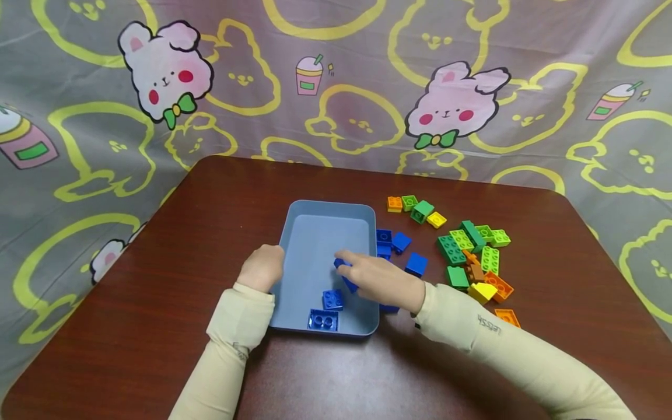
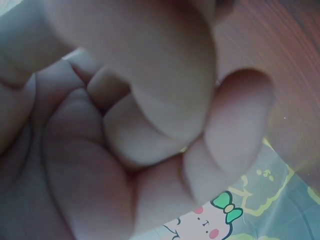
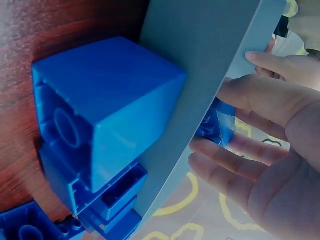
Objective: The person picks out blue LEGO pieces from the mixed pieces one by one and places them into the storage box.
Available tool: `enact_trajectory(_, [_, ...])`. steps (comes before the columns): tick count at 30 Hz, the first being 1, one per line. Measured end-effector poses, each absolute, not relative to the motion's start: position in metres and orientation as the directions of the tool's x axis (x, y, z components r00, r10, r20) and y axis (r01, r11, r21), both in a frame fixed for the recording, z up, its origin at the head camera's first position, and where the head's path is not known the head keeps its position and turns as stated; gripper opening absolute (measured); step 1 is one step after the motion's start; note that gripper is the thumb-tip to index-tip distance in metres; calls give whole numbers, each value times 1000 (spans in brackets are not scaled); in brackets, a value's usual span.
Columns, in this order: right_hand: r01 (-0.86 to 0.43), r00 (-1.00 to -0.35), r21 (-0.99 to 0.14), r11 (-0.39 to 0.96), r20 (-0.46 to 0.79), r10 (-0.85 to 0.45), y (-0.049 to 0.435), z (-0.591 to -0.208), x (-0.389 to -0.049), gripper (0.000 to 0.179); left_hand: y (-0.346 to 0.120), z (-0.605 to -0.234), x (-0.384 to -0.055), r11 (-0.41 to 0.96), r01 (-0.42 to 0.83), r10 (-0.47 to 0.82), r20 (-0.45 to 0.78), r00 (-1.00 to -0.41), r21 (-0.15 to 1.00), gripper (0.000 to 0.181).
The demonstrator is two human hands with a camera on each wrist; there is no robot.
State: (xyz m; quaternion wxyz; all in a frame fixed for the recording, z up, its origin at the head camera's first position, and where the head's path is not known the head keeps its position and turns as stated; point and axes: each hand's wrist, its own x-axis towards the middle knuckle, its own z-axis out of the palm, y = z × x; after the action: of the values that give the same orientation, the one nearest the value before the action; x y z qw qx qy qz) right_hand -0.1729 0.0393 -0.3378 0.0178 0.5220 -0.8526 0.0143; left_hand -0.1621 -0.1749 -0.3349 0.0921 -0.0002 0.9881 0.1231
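A grey-blue tray [image 1: 310, 251] lies on the table, and my left hand [image 1: 262, 268] grips its left rim. Curled fingers [image 2: 145, 135] fill the left wrist view and hide that grip. Reaching over the tray's right wall, my right hand [image 1: 380, 280] pinches a blue toy brick [image 1: 350, 284] inside the tray, between thumb and fingertips. The right wrist view shows this brick partly behind the tray's rim. Near the front of the tray lie two more blue bricks, one studs up [image 1: 332, 300] and one rectangular brick [image 1: 322, 320] with its hollow underside up.
Several blue bricks [image 1: 416, 265] sit along the tray's right side, some close against its wall. Farther right is a loose pile of green bricks [image 1: 451, 249], with orange and yellow ones. A short row with an orange brick [image 1: 395, 204] stands behind. Patterned cloth hangs behind the table.
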Motion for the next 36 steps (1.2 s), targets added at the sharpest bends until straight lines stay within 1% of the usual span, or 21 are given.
enact_trajectory(7, [-913, -408, -6, 408, 37, -912, 34, -339, -176, 34, -175, -334, -162, 968, -24, 23, -183, -983, 251, 22])
enact_trajectory(13, [-917, -399, 8, 399, 7, -917, 32, -342, -177, 34, -175, -335, -161, 966, -17, 27, -168, -985, 257, 23])
enact_trajectory(20, [-928, -372, 9, 372, 35, -928, 31, -344, -178, 29, -175, -334, -161, 968, -17, 28, -172, -985, 249, 23])
enact_trajectory(24, [-936, -353, -13, 353, 37, -935, 30, -344, -178, 31, -175, -333, -161, 967, -23, 23, -177, -984, 254, 22])
enact_trajectory(36, [-944, -329, -1, 329, -28, -944, 25, -344, -179, 31, -175, -332, -160, 961, -41, 13, -192, -981, 275, 23])
